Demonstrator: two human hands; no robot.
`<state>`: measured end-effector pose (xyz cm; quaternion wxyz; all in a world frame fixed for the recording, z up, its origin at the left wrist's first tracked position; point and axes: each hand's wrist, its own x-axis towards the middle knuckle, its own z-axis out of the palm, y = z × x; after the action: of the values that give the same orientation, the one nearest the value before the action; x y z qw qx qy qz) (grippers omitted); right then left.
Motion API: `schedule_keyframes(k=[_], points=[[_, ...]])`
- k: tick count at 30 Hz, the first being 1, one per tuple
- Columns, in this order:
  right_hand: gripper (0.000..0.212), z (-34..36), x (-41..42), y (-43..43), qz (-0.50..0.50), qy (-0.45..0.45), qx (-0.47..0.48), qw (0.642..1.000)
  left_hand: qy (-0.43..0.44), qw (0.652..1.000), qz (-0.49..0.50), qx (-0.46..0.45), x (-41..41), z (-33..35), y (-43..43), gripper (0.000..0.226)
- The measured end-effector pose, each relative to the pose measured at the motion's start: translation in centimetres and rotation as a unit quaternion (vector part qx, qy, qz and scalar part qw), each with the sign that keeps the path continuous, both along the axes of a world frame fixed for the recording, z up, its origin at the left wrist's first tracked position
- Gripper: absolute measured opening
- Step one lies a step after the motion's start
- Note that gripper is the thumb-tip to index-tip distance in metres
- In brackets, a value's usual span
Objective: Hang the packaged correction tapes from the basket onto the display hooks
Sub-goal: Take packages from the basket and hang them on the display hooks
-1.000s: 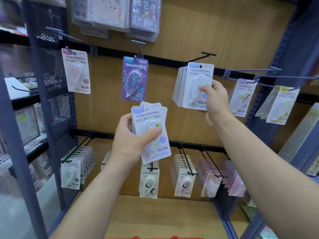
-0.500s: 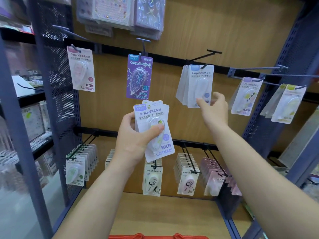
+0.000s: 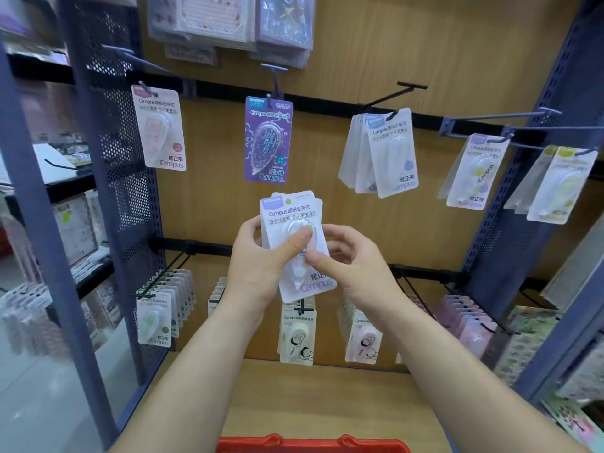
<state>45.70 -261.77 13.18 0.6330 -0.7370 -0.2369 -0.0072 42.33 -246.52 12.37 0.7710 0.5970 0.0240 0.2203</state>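
Here's the small fan of white card-backed correction tape packs with clear blisters point(image 3: 292, 211), held up at mid-shelf in front of the wooden back panel. The left hand point(image 3: 258, 269) grips it, thumb pressed across the front blister. The long axis stands nearly upright, hang-hole end on top and the foot swung slightly right. The right hand point(image 3: 356, 269) pinches the front card's right edge between thumb and forefinger, probably to peel one pack away. The black display hooks point(image 3: 397, 93) sit above and to the right, nearer that right hand. A second ago it was up at the bunch of white-and-blue packs point(image 3: 390, 155), which now hangs free. The red plastic basket point(image 3: 310, 445) waits below.
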Motion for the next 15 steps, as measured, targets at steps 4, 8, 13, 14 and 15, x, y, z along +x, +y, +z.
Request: schedule_keyframes(k=[4, 8, 13, 14, 15], points=[[0.032, -0.4, -0.1, 0.0, -0.001, -0.001, -0.002, 1.000, -0.001, 1.000, -0.006, 0.005, -0.6, 0.1, -0.2, 0.072], [0.021, -1.0, -0.4, 0.0, -0.028, -0.004, 0.046, 0.999, 0.000, 0.999, -0.030, 0.030, -0.6, 0.1, -0.2, 0.044], [0.022, -1.8, -0.9, -0.6, -0.072, 0.016, 0.072, 0.995, 0.006, 0.997, -0.052, 0.055, -0.5, -0.9, -0.6, 0.050], [0.024, -1.9, -1.0, -0.8, -0.076, 0.024, 0.079, 0.994, 0.006, 0.997, -0.054, 0.062, -0.6, -1.1, -0.6, 0.050], [0.024, -2.1, -1.1, -1.0, -0.081, 0.030, 0.088, 0.992, 0.006, 0.996, -0.055, 0.070, -0.6, -1.1, -0.7, 0.052]])
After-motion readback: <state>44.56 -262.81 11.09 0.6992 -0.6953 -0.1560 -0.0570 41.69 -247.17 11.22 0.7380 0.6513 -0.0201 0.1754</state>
